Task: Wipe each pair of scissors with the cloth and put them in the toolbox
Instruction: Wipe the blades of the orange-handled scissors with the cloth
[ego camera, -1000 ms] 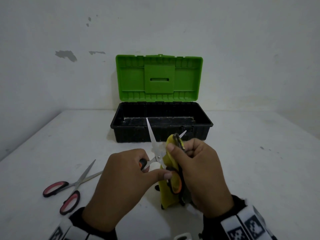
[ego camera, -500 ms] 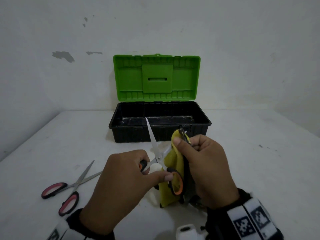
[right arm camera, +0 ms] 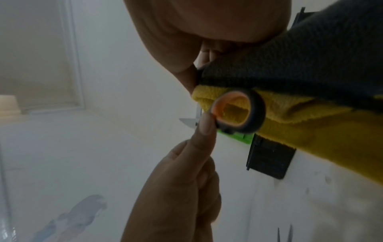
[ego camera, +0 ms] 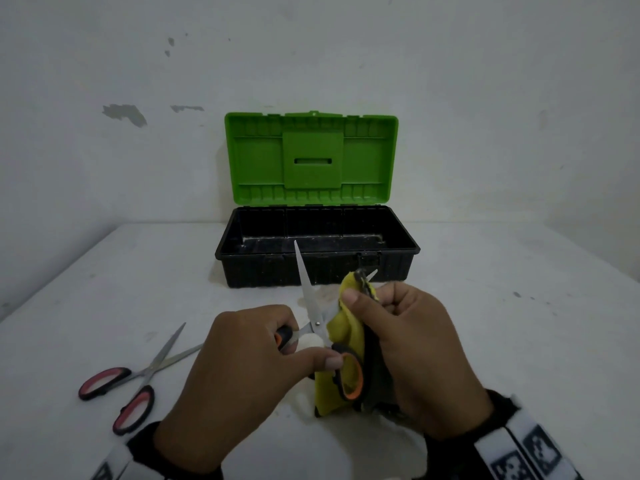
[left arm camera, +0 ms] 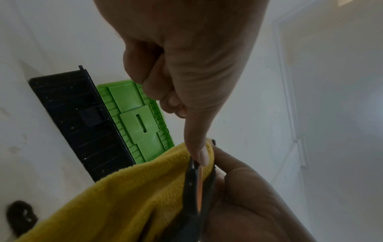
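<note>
Wiping now: we have the orange scissors point(ego camera: 313, 327) spread wide, one blade standing bare and the other wrapped in the yellow cloth point(ego camera: 341, 327).

Left grip: our left hand point(ego camera: 242, 368) curls round the near handle, its thumb tip touching the rim of the other handle loop, which shows against the cloth in the right wrist view.

Right grip: our right hand point(ego camera: 412, 348) pinches the cloth around the covered blade, thumb on top, with only the blade's tip poking out past the fold.

Toolbox: the toolbox point(ego camera: 398, 252) sits beyond both grips, its green lid point(ego camera: 311, 157) tipped back; as far as we can see into it, nothing lies in the black tray.

Waiting pair: the red scissors point(ego camera: 138, 379) lie on the desk point(ego camera: 519, 323) to the outside of the left grip, well apart from it, blades half spread and untouched.

Done so far: by our reading nothing is finished; no pair has reached the box.

In hand: the first pair is mid-wipe, one blade under the cloth and the bare blade possibly not yet wiped.

Left to do: we judge the rest to be finishing this pair, setting it in the box ahead, then wiping and boxing the red pair.
</note>
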`<state>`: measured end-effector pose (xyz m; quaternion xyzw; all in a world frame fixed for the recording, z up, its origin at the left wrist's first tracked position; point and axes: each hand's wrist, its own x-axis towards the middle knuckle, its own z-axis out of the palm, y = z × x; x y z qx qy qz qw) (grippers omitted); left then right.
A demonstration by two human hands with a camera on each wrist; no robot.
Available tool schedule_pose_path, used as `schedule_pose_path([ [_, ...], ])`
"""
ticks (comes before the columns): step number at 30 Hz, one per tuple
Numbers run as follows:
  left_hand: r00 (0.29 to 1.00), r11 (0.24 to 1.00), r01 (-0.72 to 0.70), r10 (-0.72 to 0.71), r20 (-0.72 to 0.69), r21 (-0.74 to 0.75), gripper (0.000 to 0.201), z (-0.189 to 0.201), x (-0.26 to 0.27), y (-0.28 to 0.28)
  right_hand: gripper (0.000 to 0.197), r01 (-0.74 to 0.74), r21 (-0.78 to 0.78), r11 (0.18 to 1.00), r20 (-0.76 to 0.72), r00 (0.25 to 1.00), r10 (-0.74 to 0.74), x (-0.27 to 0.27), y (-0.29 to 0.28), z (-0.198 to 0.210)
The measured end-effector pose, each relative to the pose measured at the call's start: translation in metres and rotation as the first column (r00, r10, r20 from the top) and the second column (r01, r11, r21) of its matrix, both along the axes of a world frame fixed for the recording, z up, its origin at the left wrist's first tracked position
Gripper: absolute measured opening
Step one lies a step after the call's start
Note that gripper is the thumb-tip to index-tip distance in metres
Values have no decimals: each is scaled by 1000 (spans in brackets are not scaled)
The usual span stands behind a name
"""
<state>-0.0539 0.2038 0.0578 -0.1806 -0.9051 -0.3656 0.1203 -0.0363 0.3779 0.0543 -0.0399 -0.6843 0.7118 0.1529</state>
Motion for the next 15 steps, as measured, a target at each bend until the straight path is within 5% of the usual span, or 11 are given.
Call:
schedule_pose_path([
  [4,999,995,39,-37,-25,89,60,0,0,3,27,136,-12,991,-60,989,-136,-9,11,5],
  [8,999,995,37,-39,18,91,63,2,0,1,24,34,56,998,-21,999,-33,5,-2,4],
  [15,998,992,43,-48,43,123,63,1,3,1,28,142,40,989,-66,988,-140,-3,7,3],
])
